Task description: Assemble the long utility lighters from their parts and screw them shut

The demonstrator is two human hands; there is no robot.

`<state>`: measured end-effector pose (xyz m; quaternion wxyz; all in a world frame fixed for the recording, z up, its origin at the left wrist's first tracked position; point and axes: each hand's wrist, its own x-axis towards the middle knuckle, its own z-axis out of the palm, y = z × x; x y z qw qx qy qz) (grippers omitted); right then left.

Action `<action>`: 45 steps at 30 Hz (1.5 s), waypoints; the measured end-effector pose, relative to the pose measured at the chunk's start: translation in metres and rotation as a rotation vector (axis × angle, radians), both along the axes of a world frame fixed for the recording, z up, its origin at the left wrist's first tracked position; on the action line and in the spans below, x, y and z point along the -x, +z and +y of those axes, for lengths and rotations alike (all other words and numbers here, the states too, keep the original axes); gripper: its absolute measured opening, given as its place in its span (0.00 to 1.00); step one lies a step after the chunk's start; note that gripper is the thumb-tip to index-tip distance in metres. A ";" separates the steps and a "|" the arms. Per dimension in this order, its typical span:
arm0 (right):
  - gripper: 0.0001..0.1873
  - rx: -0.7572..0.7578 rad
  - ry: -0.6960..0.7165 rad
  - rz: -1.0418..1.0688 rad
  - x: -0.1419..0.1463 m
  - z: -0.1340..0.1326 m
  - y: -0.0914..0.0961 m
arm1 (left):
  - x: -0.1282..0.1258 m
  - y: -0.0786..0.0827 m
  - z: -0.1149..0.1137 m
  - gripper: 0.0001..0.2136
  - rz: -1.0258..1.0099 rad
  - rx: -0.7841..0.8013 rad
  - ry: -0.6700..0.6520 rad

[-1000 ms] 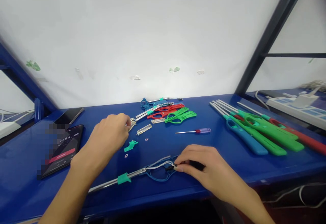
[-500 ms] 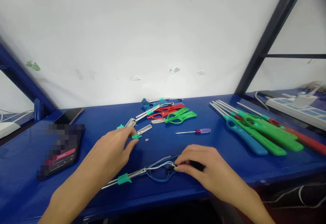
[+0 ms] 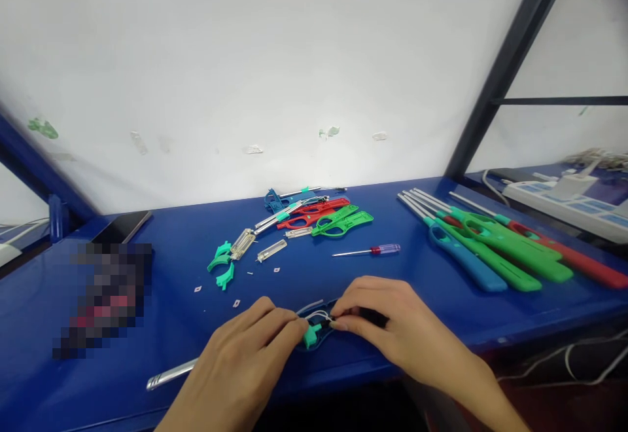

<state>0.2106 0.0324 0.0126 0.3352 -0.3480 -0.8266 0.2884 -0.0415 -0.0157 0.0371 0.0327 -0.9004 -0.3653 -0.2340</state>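
A half-open blue lighter body (image 3: 318, 328) with white wires and a long metal tube (image 3: 169, 374) lies near the front edge of the blue bench (image 3: 161, 249). My left hand (image 3: 248, 360) rests on it with fingers pinched on a small teal plastic piece (image 3: 310, 336). My right hand (image 3: 387, 327) presses down on the handle end, fingertips closed at the wires. Both hands meet over the open shell.
Loose teal parts (image 3: 222, 265) and clear tubes (image 3: 243, 243) lie mid-bench. Behind them sits a pile of red, green and blue shells (image 3: 318, 215), with a small screwdriver (image 3: 367, 250) beside it. Several finished lighters (image 3: 490, 249) lie right. A phone (image 3: 105, 294) lies left, a power strip (image 3: 564, 199) far right.
My left hand pulled back from the loose parts mid-bench to the lighter at the front, bringing a teal piece to the open shell. My right hand stayed put.
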 end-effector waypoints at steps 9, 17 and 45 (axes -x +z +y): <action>0.03 0.008 0.002 -0.009 -0.001 0.000 -0.001 | -0.001 -0.007 0.001 0.17 0.089 -0.178 0.067; 0.04 0.002 0.000 -0.008 -0.001 0.002 -0.001 | -0.009 -0.009 0.005 0.20 0.113 -0.364 0.074; 0.04 -0.036 0.020 0.022 -0.002 0.002 0.000 | -0.009 -0.024 0.009 0.15 -0.087 -0.332 0.019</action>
